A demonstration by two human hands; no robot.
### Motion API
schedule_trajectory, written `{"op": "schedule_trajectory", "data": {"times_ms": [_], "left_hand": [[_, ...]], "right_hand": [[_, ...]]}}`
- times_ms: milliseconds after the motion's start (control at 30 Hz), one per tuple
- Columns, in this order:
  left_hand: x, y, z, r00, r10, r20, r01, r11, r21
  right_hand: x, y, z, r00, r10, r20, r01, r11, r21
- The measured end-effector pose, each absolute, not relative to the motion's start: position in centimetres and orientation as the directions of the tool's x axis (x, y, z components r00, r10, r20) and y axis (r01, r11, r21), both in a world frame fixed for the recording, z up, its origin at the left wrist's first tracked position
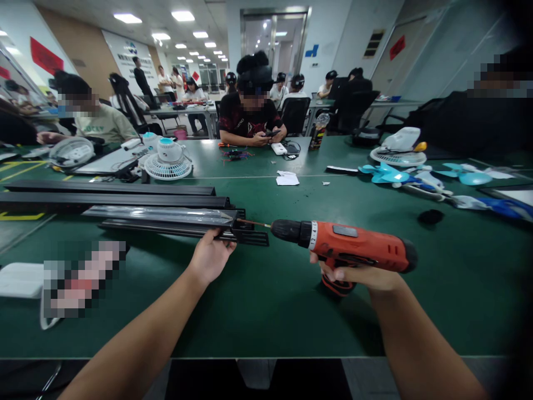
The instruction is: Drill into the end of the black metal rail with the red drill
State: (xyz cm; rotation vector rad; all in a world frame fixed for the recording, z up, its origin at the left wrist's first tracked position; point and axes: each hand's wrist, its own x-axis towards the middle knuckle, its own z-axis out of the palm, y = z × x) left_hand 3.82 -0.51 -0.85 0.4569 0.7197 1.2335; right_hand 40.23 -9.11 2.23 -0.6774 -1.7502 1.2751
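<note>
1. Far left: a white box (20,280) lies on a green table (266,328), beside a pixelated object.
2. Behind it, a seated person in a light shirt (106,126) is near a round white fan part (71,153).
3. Left of centre, long black metal bars (112,200) lie side by side. Nearest the wearer is a film-covered bar (158,213), its right end at mid-table.
4. The wearer's left hand (212,258) grips that bar near its right end, fingers closed around it.
5. Centre: a slim drill bit (255,223) points left, its tip at the bar's end; whether it touches anything there, I cannot tell. Across the table, a co-worker in a dark shirt (250,119) holds a phone.
6. Right of centre: an orange-red power drill (358,244), held level in the right hand (360,274), which is wrapped around its handle. Whether a finger presses the trigger cannot be told.
7. Farther right: light-blue fan blades (385,174) and a white fan (398,155).
</note>
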Motion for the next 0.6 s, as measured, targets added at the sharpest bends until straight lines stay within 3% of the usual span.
{"op": "schedule_trajectory", "data": {"times_ms": [600], "left_hand": [[3.84, -0.33, -1.00, 0.162, 0.952, -0.262, -0.687, 0.299, 0.663]], "right_hand": [[40.50, -9.00, 1.60, -0.496, 0.802, 0.334, -0.081, 0.340, -0.937]]}}
